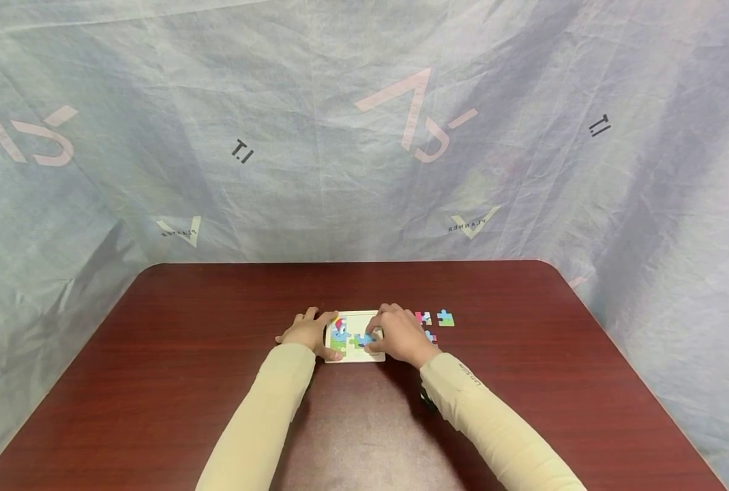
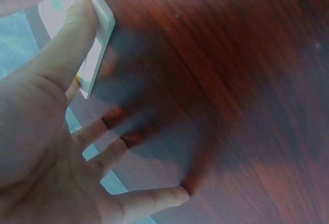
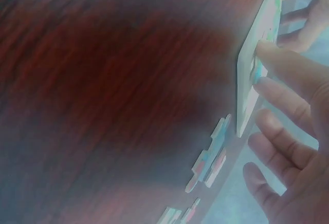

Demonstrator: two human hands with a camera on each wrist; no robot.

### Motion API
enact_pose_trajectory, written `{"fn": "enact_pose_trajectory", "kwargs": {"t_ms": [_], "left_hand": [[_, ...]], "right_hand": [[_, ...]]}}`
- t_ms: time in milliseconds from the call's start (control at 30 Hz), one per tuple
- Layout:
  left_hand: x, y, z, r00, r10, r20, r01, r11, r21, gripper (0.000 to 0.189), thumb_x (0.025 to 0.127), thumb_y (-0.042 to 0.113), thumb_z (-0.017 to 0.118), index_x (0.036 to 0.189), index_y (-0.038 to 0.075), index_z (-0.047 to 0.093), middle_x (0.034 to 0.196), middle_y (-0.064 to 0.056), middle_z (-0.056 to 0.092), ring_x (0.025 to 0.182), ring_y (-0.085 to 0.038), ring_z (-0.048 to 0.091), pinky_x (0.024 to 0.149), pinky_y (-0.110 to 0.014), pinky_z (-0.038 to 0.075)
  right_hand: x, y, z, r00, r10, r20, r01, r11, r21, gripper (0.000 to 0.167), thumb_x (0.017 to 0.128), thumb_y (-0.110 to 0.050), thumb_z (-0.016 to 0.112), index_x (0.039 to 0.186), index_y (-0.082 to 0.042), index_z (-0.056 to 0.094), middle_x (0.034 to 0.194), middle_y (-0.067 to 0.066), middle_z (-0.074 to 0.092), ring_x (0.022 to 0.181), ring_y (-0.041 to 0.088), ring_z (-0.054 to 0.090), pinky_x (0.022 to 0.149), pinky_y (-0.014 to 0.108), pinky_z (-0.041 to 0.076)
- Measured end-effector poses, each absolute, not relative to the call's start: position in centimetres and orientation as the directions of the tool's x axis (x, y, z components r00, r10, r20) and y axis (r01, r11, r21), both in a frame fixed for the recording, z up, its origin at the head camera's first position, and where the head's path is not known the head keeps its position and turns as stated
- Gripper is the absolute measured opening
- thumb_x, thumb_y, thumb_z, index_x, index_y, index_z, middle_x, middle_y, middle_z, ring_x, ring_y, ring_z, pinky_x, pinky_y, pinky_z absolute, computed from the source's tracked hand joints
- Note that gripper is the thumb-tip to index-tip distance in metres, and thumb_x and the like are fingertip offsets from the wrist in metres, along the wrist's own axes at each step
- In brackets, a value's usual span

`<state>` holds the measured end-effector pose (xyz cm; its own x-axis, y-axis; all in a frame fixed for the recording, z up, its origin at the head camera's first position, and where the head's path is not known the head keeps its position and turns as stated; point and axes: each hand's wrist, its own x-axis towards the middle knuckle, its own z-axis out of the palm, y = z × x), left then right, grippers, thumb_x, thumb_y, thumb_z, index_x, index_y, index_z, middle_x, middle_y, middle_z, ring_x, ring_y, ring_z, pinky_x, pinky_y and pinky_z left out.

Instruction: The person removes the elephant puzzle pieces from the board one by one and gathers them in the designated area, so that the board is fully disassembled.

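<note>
A small jigsaw tray [image 1: 354,361] with a pale frame lies on the table, joined puzzle pieces [image 1: 337,334] along its left side. My left hand [image 1: 305,333] is spread at the tray's left edge; its thumb [image 2: 82,16] rests on the frame and the other fingertips touch the table. Over the right half of the tray, my right hand [image 1: 403,336] pinches a blue and green puzzle piece [image 1: 362,339] between thumb [image 3: 277,59] and index finger, low against the tray bottom. Its remaining fingers curl loosely, and the hand covers part of the right frame.
Loose puzzle pieces lie right of the tray: a blue and green piece [image 1: 445,318], a pink and white piece [image 1: 425,318] and a partly hidden piece [image 1: 431,336]. The dark red wooden table [image 1: 217,307] reaches back to a grey cloth backdrop [image 1: 315,170].
</note>
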<state>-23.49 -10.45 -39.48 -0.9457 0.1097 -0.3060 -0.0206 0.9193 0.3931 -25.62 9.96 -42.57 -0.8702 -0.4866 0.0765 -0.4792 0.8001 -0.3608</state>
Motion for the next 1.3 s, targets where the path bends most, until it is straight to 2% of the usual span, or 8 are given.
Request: {"fn": "enact_pose_trajectory", "kwargs": {"t_ms": [133,333,600,833,900,1133,1300], "left_hand": [[-23.7,-10.5,-39.6,-0.946,0.111,-0.305,-0.018,0.92,0.392,0.086,0.085,0.027,0.085,0.158,0.019,0.039,0.162,-0.019,0.026,0.148,-0.043,0.026,0.101,-0.081,0.029],[-23.6,-10.4,-39.6,-0.945,0.117,-0.305,-0.013,0.92,0.391,0.086,0.085,0.027,0.085,0.158,0.019,0.039,0.162,-0.019,0.026,0.148,-0.044,0.026,0.101,-0.081,0.029],[-23.4,-10.4,-39.4,-0.944,0.125,-0.305,-0.007,0.918,0.397,0.086,0.085,0.026,0.085,0.157,0.018,0.039,0.162,-0.02,0.026,0.148,-0.044,0.026,0.101,-0.081,0.029],[-23.2,-10.5,-39.2,-0.942,0.126,-0.31,-0.006,0.919,0.394,0.086,0.086,0.026,0.085,0.158,0.018,0.038,0.162,-0.02,0.025,0.148,-0.044,0.026,0.101,-0.081,0.028],[-23.2,-10.6,-39.3,-0.943,0.127,-0.309,-0.005,0.92,0.392,0.087,0.085,0.026,0.085,0.158,0.018,0.038,0.161,-0.021,0.026,0.148,-0.045,0.026,0.1,-0.081,0.029],[-23.4,-10.6,-39.5,-0.941,0.121,-0.315,-0.012,0.921,0.39,0.087,0.085,0.028,0.086,0.158,0.02,0.039,0.162,-0.019,0.026,0.148,-0.044,0.026,0.1,-0.082,0.029],[-24.0,-10.6,-40.3,-0.946,0.117,-0.304,-0.008,0.925,0.381,0.087,0.083,0.028,0.087,0.157,0.02,0.04,0.16,-0.019,0.029,0.146,-0.043,0.029,0.098,-0.082,0.031]], "right_hand": [[-25.6,10.3,-42.5,-0.864,-0.496,0.086,-0.491,0.792,-0.363,0.019,0.084,-0.025,0.086,0.1,-0.015,0.081,0.101,0.002,0.064,0.095,0.022,0.055,0.082,0.042,0.044],[-25.6,11.0,-42.1,-0.866,-0.488,0.106,-0.491,0.791,-0.365,0.019,0.084,-0.025,0.086,0.1,-0.016,0.08,0.103,0.002,0.064,0.098,0.025,0.058,0.086,0.047,0.047],[-25.8,12.6,-41.4,-0.861,-0.492,0.13,-0.499,0.77,-0.398,0.02,0.086,-0.025,0.084,0.103,-0.016,0.079,0.105,0.004,0.065,0.097,0.022,0.057,0.085,0.045,0.045],[-25.7,13.6,-40.6,-0.876,-0.468,0.119,-0.474,0.783,-0.402,0.024,0.086,-0.027,0.084,0.107,-0.017,0.079,0.109,0.005,0.064,0.108,0.026,0.058,0.091,0.047,0.045],[-25.6,13.8,-40.4,-0.873,-0.472,0.124,-0.479,0.783,-0.397,0.024,0.086,-0.027,0.084,0.108,-0.017,0.079,0.11,0.005,0.065,0.109,0.027,0.058,0.092,0.048,0.045],[-25.5,15.1,-40.0,-0.867,-0.473,0.155,-0.495,0.791,-0.359,0.025,0.085,-0.029,0.085,0.107,-0.018,0.078,0.109,0.004,0.065,0.101,0.026,0.06,0.083,0.046,0.05],[-25.4,16.0,-39.7,-0.868,-0.469,0.161,-0.495,0.805,-0.326,0.028,0.084,-0.03,0.085,0.109,-0.017,0.078,0.109,0.004,0.066,0.106,0.027,0.061,0.087,0.048,0.051]]}}
